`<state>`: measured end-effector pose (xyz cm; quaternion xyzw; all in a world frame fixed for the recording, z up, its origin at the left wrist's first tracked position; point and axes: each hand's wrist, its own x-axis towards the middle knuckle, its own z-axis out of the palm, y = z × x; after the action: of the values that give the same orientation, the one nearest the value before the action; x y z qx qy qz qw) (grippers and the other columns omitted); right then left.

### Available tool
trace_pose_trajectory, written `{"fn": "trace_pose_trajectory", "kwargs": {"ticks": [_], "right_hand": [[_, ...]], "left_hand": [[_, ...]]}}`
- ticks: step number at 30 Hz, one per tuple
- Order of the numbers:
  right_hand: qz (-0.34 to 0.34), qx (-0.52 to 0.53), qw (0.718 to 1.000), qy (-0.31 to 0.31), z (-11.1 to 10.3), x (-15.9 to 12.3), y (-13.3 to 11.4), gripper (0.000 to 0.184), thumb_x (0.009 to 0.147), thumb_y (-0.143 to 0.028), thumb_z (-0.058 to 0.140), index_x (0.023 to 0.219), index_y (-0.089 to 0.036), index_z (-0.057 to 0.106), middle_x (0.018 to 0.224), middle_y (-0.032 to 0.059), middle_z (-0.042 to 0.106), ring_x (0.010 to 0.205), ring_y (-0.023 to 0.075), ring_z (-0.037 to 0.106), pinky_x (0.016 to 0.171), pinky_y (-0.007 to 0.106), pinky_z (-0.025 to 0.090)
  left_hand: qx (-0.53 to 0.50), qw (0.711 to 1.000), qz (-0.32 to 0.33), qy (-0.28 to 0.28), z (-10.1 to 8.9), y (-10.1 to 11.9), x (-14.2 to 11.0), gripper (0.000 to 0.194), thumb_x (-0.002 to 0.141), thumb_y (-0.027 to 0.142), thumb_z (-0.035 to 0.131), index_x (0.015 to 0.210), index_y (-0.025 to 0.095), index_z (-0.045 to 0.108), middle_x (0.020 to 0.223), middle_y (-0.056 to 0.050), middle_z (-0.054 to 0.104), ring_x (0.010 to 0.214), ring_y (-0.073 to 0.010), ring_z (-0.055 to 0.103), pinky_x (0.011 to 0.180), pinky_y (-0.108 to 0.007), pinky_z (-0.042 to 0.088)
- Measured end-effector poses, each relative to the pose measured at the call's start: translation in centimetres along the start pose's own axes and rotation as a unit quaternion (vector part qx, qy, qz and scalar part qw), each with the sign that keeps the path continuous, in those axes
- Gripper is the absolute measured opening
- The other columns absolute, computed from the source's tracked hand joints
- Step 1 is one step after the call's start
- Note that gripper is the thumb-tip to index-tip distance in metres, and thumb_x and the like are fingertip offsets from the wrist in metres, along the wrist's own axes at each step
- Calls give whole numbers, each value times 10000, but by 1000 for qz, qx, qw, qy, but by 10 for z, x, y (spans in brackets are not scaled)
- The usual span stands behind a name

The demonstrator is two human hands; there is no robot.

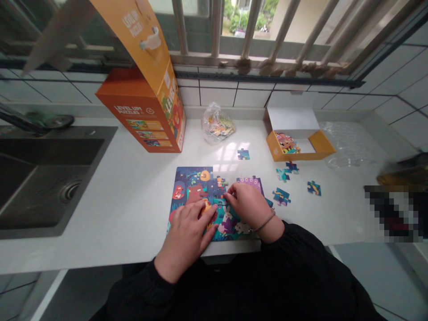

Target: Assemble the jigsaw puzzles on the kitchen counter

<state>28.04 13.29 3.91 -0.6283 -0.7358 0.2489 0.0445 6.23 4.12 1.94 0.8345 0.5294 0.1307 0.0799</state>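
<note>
A partly joined jigsaw puzzle [227, 223] with a bear, rabbits and dark blue night colours lies on the white counter before me. My left hand [185, 232] rests flat on its left and middle part, fingers spread, holding nothing. Over the right part, my right hand [250, 205] is closed in a pinch on a puzzle piece at the edge of a gap; the fingers hide most of that piece. White counter shows through the gap at the upper middle. Loose puzzle pieces lie to the right, among them a blue one [281, 196] and one with orange [314, 188].
Behind the puzzle are another loose piece [244, 154] and a clear bag of pieces [218, 125]. An orange puzzle box [143, 111] stands back left, beside a sink [110, 133]. An open yellow box [301, 156] sits back right, near clear plastic packaging [347, 145].
</note>
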Motion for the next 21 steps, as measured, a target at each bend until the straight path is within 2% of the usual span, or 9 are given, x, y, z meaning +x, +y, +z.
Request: {"fn": "trace_pose_trajectory", "kwargs": {"ticks": [5,10,13,16,19,21], "right_hand": [[-10,7,1000,7,1,-2,0,193,1058,-356,673,959,-210,751,996,85,799,940,236,718,777,325,438],[-18,70,997,34,-9,-24,12,190,1067,-352,630,964,-219,717,935,59,775,842,214,685,739,319,419],[16,109,993,38,-18,-41,43,258,1059,-407,607,890,-231,689,835,41,746,769,216,662,689,318,396],[83,137,985,69,-30,-48,88,316,1042,-488,579,883,-237,689,789,37,731,737,227,658,669,322,392],[138,115,977,111,-47,-41,125,330,1025,-492,556,867,-231,682,763,46,726,710,232,648,651,325,377],[151,76,977,127,-60,-28,135,334,1024,-474,551,838,-226,672,747,50,720,700,228,635,647,325,362]], "left_hand": [[2,1000,1,1,-1,0,0,436,1073,392,640,1500,300,630,1444,-122,641,1271,-341,597,1031,-503,459],[-1,1000,5,14,0,-1,-1,397,1074,374,640,1456,265,638,1427,-129,652,1264,-341,605,1035,-503,460],[-6,1000,11,20,2,-3,0,385,1069,361,643,1442,264,637,1416,-128,657,1266,-341,610,1029,-501,462],[-6,1000,14,24,3,-5,0,385,1061,348,649,1436,264,639,1414,-129,659,1259,-342,616,1024,-503,465],[-3,1000,13,23,3,-4,1,371,1061,352,643,1424,275,651,1402,-125,666,1242,-344,623,1003,-500,474],[-1,1000,14,24,2,-4,1,368,1061,351,639,1421,280,656,1390,-123,672,1243,-342,625,997,-493,477]]}}
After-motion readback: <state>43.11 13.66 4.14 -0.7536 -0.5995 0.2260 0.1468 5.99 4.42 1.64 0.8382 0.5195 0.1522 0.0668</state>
